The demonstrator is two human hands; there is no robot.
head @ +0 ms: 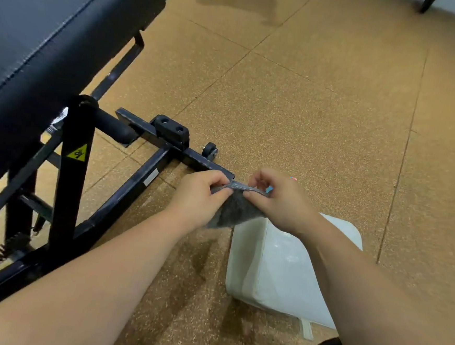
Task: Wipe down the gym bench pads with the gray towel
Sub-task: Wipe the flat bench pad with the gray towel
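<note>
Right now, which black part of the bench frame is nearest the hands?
The end of the floor crossbar, just beyond the left hand holding the gray towel; the small wheel and bolted block sit farther.

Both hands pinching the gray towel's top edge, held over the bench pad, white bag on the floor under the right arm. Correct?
Not quite. Both hands, left hand and right hand, do pinch the towel by its top edge, and the white bag is under the right arm, but the head view shows the towel over the floor, right of the bench pad, not above it.
</note>
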